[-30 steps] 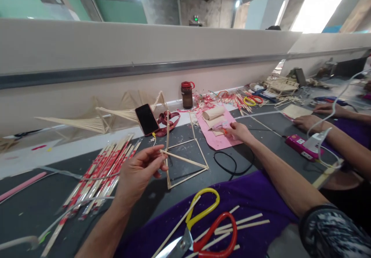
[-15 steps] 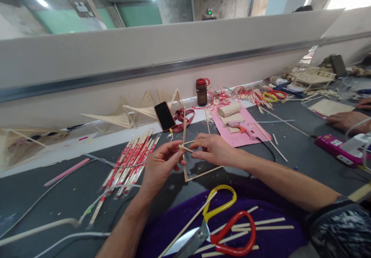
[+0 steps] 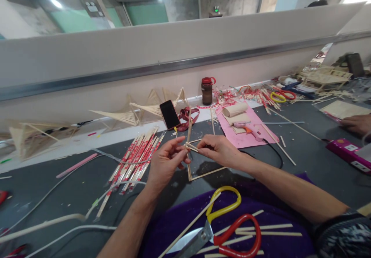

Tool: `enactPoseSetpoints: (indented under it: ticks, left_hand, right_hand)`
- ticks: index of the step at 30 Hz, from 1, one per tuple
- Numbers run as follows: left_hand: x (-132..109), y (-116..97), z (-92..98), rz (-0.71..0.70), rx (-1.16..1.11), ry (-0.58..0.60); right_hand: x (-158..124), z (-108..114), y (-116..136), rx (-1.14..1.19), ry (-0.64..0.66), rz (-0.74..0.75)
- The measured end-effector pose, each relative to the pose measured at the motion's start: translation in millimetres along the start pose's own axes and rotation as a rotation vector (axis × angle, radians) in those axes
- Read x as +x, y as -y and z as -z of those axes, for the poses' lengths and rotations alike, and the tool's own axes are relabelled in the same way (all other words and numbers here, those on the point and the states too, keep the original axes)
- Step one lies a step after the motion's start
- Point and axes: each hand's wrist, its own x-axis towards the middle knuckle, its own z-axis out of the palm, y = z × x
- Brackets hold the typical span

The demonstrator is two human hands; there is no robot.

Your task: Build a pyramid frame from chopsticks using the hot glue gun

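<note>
Grey table (image 3: 72, 190), frame (image 3: 210, 173) on it; left hand (image 3: 165, 163) and right hand (image 3: 222, 149) close together above its left side, both pinching sticks (image 3: 192, 147); step, apparently: fitting a joint; next move calls for steady alignment

The stick (image 3: 192, 147) at centre and the square frame (image 3: 206, 174) below it are pale, matt wood. Lower centre, scissors (image 3: 206, 233) pair smooth metal blades with glossy plastic handles over matt purple cloth (image 3: 276, 213). Left of centre, wooden chopsticks (image 3: 135, 157) wear shiny clear film; the bottle (image 3: 206, 92) is translucent brown plastic.
</note>
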Motion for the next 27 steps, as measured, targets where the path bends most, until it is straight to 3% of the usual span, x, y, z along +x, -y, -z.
enactPoseSetpoints:
  ticks: [27]
  left_hand:
    - [-0.6, 2.2, 4.3, -0.049, 0.053, 0.002]
  right_hand:
    - [0.2, -6.2, -1.6, -0.047, 0.002, 0.071]
